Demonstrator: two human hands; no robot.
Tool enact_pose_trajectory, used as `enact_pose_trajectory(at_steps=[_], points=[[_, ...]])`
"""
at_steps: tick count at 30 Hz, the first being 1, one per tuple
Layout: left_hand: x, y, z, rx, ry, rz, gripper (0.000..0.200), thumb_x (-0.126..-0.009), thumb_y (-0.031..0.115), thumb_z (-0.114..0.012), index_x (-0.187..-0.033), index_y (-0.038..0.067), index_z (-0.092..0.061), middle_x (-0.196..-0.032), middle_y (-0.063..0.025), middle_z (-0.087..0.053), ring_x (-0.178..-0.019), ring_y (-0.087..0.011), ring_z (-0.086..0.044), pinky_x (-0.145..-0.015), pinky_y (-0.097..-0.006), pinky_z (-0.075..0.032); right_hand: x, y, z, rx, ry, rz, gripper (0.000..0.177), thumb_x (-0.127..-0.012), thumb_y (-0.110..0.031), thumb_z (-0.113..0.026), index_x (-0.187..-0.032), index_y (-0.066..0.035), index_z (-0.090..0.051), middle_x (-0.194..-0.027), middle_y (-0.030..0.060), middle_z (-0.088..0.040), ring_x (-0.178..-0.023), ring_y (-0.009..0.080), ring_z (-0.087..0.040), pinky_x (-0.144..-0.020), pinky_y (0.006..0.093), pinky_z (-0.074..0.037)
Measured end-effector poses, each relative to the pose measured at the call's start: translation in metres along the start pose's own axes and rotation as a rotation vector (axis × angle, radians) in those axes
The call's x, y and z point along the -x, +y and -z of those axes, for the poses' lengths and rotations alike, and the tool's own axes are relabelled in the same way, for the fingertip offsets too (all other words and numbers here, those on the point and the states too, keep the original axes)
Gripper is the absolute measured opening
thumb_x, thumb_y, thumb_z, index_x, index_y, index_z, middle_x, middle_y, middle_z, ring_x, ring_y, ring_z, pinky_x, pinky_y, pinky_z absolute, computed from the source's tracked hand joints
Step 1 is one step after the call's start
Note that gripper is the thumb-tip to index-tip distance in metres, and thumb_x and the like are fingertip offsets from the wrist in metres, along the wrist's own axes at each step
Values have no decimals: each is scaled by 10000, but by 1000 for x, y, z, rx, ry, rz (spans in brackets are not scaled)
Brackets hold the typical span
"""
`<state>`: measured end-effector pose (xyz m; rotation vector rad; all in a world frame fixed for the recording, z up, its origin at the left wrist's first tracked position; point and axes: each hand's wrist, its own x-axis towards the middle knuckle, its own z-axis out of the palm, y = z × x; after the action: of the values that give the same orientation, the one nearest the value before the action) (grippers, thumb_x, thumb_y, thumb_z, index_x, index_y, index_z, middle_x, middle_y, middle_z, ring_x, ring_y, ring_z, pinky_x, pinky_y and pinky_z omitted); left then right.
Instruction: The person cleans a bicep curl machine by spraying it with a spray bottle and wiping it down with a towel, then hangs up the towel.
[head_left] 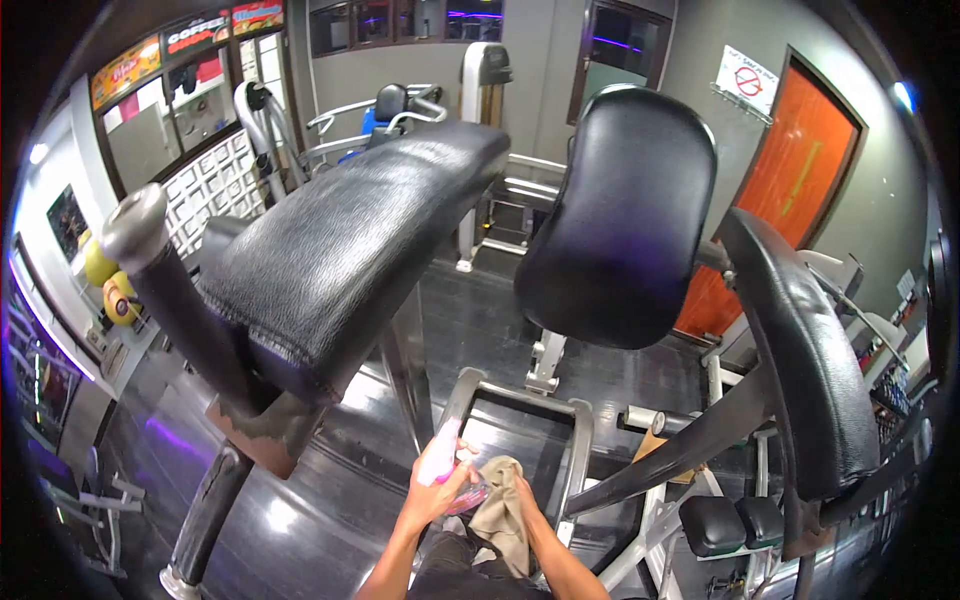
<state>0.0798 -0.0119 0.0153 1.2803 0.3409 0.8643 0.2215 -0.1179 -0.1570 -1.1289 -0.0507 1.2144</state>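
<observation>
Bottle (470,497): gripped in front of the body, low in the view and a little left of its middle; whitish at the upper end, pink and see-through at the lower; tilted, partly covered by the grip.
Left hand (432,495): wrapped around the bottle, with fingers clamped on it.
Cloth (498,510): beige, bunched and hanging in folds just beside the bottle's lower end; whether touching it, cannot tell.
Right hand (526,495): at the cloth's right edge, with fingers closed on the fabric and tips hidden behind it.
Trousers (450,552): dark, directly below the cloth and partly covered by it.
Metal frame (582,440): grey, looped, just beyond both hands.
Upright pad (625,215): black, rounded, above and beyond the frame.
Left pad (350,245): long, black, shiny, slanting across the left half, stitched along its near end.
Handle (205,320): black, metal-capped, beside the near end of the left pad.
Right pad (805,365): black, curved, well apart from the right hand.
Floor (620,375): dark, glossy, streaked with reflected light.
Door (795,160): orange, set in a grey wall, beside a white sign (748,82) bearing a red circle.
Far left: yellow balls (102,262), below a lit "COFFEE" signboard (197,34).
</observation>
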Motion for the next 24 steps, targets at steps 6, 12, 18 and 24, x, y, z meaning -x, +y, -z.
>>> enact_pose_trajectory(at_steps=[6,12,18,24], points=[[-98,55,-59,-124,-173,-239,401,-875,-34,-543,-1267,2,-470,-963,-79,-588,-669,-109,-612,-620,-264,-505,29,-11,43,-450,-66,-65,380,-902,-450,-526,-998,-91,-603,-891,94,-645,-697,217,-623,-582,300,-517],[-218,109,-134,-17,-277,-338,143,-869,16,-585,-1006,-12,-552,-768,-27,-567,-563,-91,-583,-532,-247,-491,57,-55,37,-1137,-599,-241,346,-909,-452,-505,-950,-117,-583,-866,88,-636,-648,181,-591,-501,278,-488],[-315,125,-167,-159,-339,-352,167,-844,86,-575,-974,-17,-549,-744,-49,-558,-524,-134,-590,-497,-271,-480,40,-93,27,-540,-84,416,386,-945,-455,-440,-1005,-96,-570,-926,53,-615,-898,225,-597,-832,348,-484],[-348,118,-184,-189,-319,-276,169,-826,113,-586,-926,-21,-564,-703,-56,-574,-508,-132,-594,-498,-280,-486,42,-135,37,-596,-150,291,423,-932,-512,-451,-1038,-125,-585,-967,55,-630,-767,187,-592,-665,327,-502]])
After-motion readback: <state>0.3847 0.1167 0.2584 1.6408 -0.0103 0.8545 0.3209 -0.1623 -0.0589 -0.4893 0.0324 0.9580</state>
